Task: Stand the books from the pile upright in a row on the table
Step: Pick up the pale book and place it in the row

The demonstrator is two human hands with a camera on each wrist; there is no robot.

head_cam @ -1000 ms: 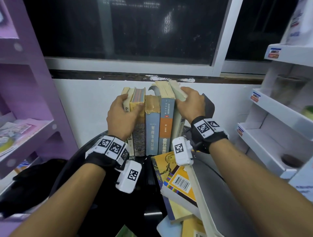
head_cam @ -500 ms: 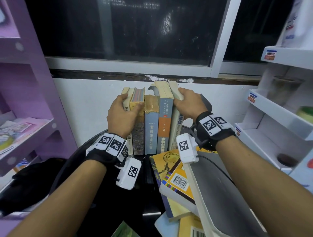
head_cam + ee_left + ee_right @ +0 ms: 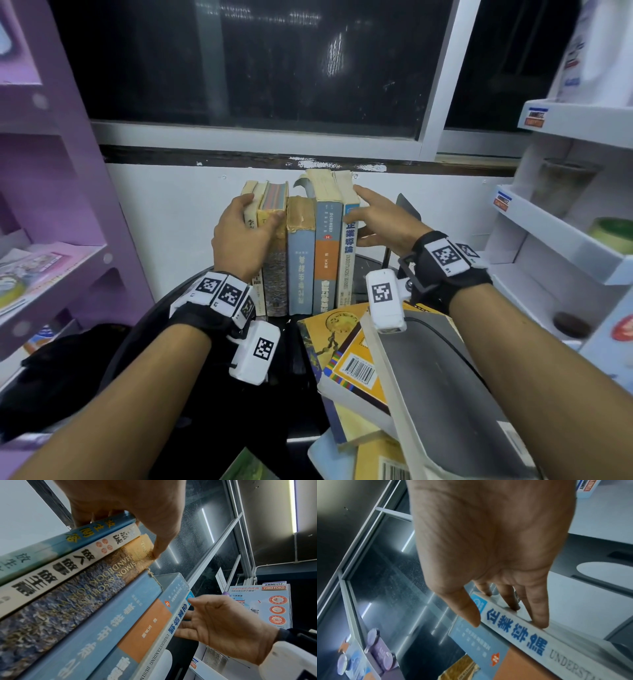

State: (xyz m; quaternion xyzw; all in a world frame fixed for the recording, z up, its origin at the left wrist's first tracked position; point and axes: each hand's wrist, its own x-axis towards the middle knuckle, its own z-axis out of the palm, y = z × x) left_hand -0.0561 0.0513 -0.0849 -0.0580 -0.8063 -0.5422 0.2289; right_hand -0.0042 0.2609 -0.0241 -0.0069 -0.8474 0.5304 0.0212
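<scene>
Several books (image 3: 301,253) stand upright in a row against the wall on the black table (image 3: 291,373). My left hand (image 3: 246,222) grips the tops of the leftmost books, fingers curled behind them and thumb on the brown spine (image 3: 142,547). My right hand (image 3: 371,214) has straight fingers laid on the right cover of the last book, a white spine with blue characters (image 3: 347,260) (image 3: 530,639), and its thumb touches the spine's edge. The pile (image 3: 352,356) lies flat at the near right, a large grey book (image 3: 445,394) on top.
A purple shelf unit (image 3: 51,260) stands on the left and a white one (image 3: 565,240) on the right. A black bookend (image 3: 406,209) sits just behind my right hand. A dark window (image 3: 257,68) is above the row, and a black bag (image 3: 68,370) lies at the lower left.
My right hand has let go of the top of the rightmost book and slid down its side with fingers straightened. That book now stands straight. The left hand has stayed put.
</scene>
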